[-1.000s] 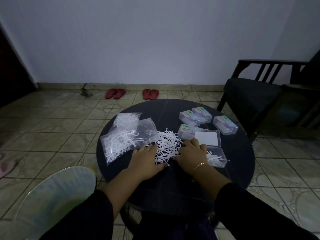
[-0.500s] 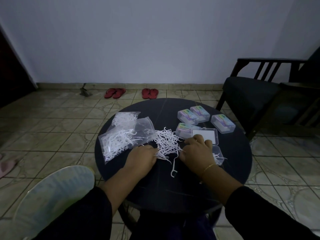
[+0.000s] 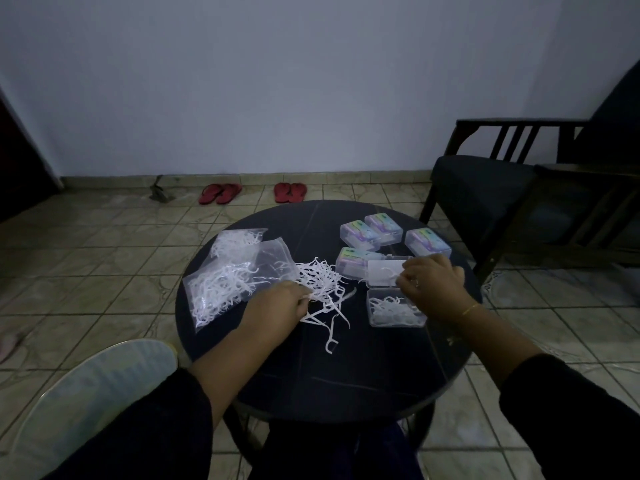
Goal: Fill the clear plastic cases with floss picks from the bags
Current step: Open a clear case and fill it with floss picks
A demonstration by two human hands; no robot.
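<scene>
Looking down from my head camera, I see my right hand [image 3: 431, 284] raised over the open case [image 3: 394, 311], fingers curled and pinching what looks like a single floss pick [image 3: 388, 271] against the case's flipped-back lid [image 3: 382, 271]. The tray lies just below and toward me from those fingertips, its long axis running left to right across the round table [image 3: 346, 386], and it already holds a shallow layer of picks. I judge the coming drop to be a short pull back toward myself, with the pick turned to lie along that long side.

My left hand [image 3: 277, 308] rests at the near edge of the loose pile [image 3: 320, 282], fingers curled into the picks and gripping a few. The pile sits between my hands, the bags [image 3: 225, 282] just left of it. Four closed cases [image 3: 370, 232] stand beyond, nearer my right hand.
</scene>
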